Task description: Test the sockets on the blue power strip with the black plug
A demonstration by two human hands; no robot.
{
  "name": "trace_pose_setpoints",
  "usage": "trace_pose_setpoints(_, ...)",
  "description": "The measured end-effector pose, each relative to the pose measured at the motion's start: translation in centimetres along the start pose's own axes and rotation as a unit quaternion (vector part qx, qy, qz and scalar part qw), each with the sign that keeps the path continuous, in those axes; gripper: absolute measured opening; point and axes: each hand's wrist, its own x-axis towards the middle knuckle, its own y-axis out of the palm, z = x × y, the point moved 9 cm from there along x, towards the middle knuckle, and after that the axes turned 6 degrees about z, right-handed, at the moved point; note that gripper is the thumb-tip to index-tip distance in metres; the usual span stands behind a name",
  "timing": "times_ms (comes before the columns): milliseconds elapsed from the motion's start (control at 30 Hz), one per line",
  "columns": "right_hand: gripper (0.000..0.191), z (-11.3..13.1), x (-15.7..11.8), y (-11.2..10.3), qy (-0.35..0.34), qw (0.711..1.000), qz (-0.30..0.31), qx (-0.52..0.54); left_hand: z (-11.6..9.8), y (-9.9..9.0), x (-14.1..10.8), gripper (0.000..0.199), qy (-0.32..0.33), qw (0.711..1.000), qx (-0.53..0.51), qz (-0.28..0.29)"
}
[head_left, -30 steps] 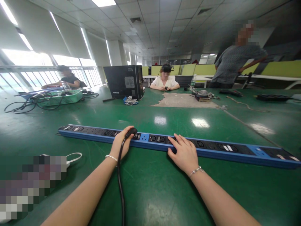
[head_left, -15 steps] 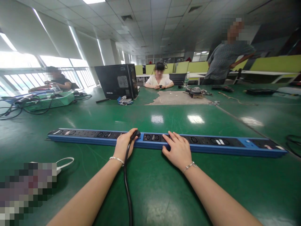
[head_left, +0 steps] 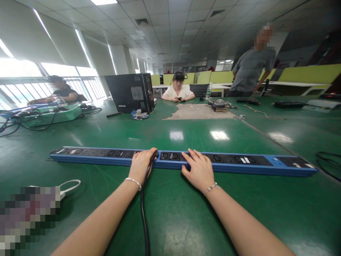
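Observation:
A long blue power strip (head_left: 170, 165) with black sockets lies across the green table. Near its middle my left hand (head_left: 141, 163) is closed around a black plug (head_left: 155, 154), which sits at the strip's top face; my fingers hide whether it is seated in a socket. From the plug a black power cord (head_left: 144, 213) runs down toward the table's near edge. My right hand (head_left: 198, 169) rests on the strip just right of the middle, fingers spread over the sockets and thumb at the front side, holding nothing.
A blurred-out object with a white loop (head_left: 70, 186) lies at the near left. Farther back are a green basket (head_left: 50, 117) of cables, a black computer case (head_left: 130, 93), gloves (head_left: 139, 114) and a cardboard sheet (head_left: 197, 111). Several people are around the table's far side.
My left fingers have shifted slightly over the plug, and the cord has swung a little beneath the hand. My right hand stays on the strip. The standing person's arm has dropped.

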Motion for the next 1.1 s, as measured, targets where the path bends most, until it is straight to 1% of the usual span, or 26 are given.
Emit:
trace_pose_setpoints(267,0.043,0.0,0.0,0.1,-0.004,1.000,0.004,0.008,-0.6,-0.8,-0.2,0.032,0.015,0.999,0.036,0.010)
trace_pose_setpoints(367,0.043,-0.1,0.0,0.0,-0.004,1.000,0.005,0.009,-0.2,-0.7,-0.1,0.031,0.004,1.000,0.026,0.011)
trace_pose_setpoints(467,0.043,0.3,0.0,-0.2,-0.015,1.000,0.002,0.015,0.1,-0.6,-0.1,0.030,-0.018,1.000,0.014,-0.007)
trace_pose_setpoints(567,0.044,2.3,-0.2,-0.3,-0.060,0.997,0.000,0.043,-0.2,-0.5,-0.3,0.034,-0.026,0.999,0.019,-0.018)
trace_pose_setpoints(667,0.046,5.4,-0.1,0.0,-0.110,0.991,0.000,0.079,-0.6,-0.4,-0.5,0.042,-0.014,0.999,0.030,-0.014)
trace_pose_setpoints(733,0.047,7.3,0.4,0.4,-0.119,0.988,-0.005,0.101,-0.5,-0.4,-0.6,0.050,-0.011,0.999,0.036,-0.014)
trace_pose_setpoints(833,0.047,9.6,1.8,1.1,-0.102,0.986,-0.010,0.131,-0.3,0.0,-0.7,0.067,-0.001,0.999,0.044,-0.001)
trace_pose_setpoints(900,0.046,10.5,2.7,1.7,-0.082,0.986,-0.005,0.144,-0.2,0.4,-0.7,0.075,0.008,0.999,0.050,0.015)
trace_pose_setpoints(967,0.044,10.9,3.3,2.0,-0.064,0.986,0.003,0.151,-0.2,0.5,-0.7,0.076,0.012,0.998,0.055,0.025)
trace_pose_setpoints(1100,0.042,11.0,4.0,2.3,-0.041,0.986,0.014,0.159,-0.3,0.4,-0.6,0.068,0.009,0.998,0.058,0.022)
